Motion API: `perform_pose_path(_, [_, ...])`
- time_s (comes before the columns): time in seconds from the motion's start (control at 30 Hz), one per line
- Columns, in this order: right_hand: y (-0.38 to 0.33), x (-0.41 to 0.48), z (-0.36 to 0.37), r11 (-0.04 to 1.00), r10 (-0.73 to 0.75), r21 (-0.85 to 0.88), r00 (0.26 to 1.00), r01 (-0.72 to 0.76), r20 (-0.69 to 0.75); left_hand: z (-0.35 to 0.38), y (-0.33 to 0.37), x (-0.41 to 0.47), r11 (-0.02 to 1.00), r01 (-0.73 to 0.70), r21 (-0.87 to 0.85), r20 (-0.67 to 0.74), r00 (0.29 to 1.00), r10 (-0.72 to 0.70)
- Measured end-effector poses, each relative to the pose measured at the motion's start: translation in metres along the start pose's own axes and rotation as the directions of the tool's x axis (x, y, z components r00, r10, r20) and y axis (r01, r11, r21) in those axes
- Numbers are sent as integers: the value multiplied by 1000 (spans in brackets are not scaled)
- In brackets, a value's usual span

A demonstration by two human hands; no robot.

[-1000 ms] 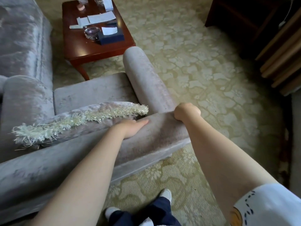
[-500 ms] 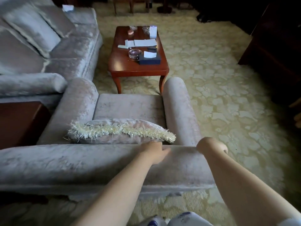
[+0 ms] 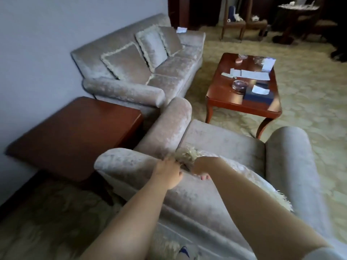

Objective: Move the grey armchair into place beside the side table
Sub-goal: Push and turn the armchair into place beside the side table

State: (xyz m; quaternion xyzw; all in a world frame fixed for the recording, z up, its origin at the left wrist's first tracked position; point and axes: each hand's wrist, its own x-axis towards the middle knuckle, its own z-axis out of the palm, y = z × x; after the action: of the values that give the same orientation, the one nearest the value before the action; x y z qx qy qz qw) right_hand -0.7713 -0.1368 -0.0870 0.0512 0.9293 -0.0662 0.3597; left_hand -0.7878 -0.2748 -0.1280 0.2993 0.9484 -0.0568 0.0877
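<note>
So the person stands behind the grey armchair (image 3: 221,141), both arms reaching down to the top of its backrest. The left hand (image 3: 169,174) sits on the top edge with its fingers hooked over toward the seat side. It's blurry, but it looks like a proper grip on the padding. The right hand (image 3: 201,166) is right next to it, wrist bent hard, wrapped round the same edge so a few fingertips (image 3: 204,177) poke out underneath. Both hands sit close together near the left end of the backrest. My guess is that's for swinging that end around, not for shoving the whole thing straight.

The chair itself is already just beside the side table (image 3: 75,132), with its left arm running along the table's near corner. I can't tell if they actually touch. It sits at an angle to the table, though, so I'd say it needs a bit more twisting to line up.

A fringed cushion (image 3: 249,177) leans against the inside of the backrest, partly under the right forearm. The front of the chair points at the coffee table (image 3: 221,94), and the sofa (image 3: 169,72) is just past the side table, so there isn't much room on that side. Thick carpet (image 3: 309,113) probably makes it drag.
</note>
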Motion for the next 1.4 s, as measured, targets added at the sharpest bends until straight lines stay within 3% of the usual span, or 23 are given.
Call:
perform_pose_path(0.07, [-51, 21, -10, 997, -66, -33, 997, 65, -33, 8, -64, -8, 983, 182, -18, 50, 982, -181])
perform_pose_path(0.13, [-95, 44, -18, 995, -74, -75, 993, 67, -95, 17, -121, -16, 911, 404, -85, 133, 911, -391])
perform_pose_path(0.2, [-134, 63, -22, 992, -88, -100, 986, 74, -141, 26, -167, -21, 811, 553, -191, 214, 830, -515])
perform_pose_path(0.33, [-193, 94, -30, 989, -130, -92, 968, 113, -213, 36, -210, -16, 554, 692, -463, 300, 710, -637])
perform_pose_path(0.4, [-214, 110, -31, 976, -217, -77, 946, 204, -241, 40, -217, -8, 457, 725, -516, 310, 655, -689])
perform_pose_path(0.57, [-235, 153, -32, 900, -380, 88, 867, 427, -321, 49, -215, 1, 439, 757, -483, 179, 577, -797])
perform_pose_path(0.7, [-238, 188, -30, 813, -467, 303, 867, 498, -172, 59, -215, 7, 417, 767, -487, 88, 518, -851])
perform_pose_path(0.83, [-239, 212, -28, 753, -494, 441, 863, 488, -111, 64, -217, 11, 424, 759, -495, 58, 515, -855])
perform_pose_path(0.93, [-242, 210, -28, 782, -514, 344, 850, 520, -116, 61, -215, 9, 391, 754, -528, 79, 502, -861])
perform_pose_path(1.03, [-243, 203, -23, 780, -609, 101, 787, 617, -104, 58, -212, 2, 390, 746, -539, 109, 521, -846])
perform_pose_path(1.2, [-240, 186, -6, 757, -653, -37, 752, 653, -95, 60, -197, -23, 448, 707, -547, 71, 572, -817])
perform_pose_path(1.4, [-257, 141, 29, 723, -690, -102, 720, 683, -72, 66, -181, -84, 408, 727, -553, 67, 527, -847])
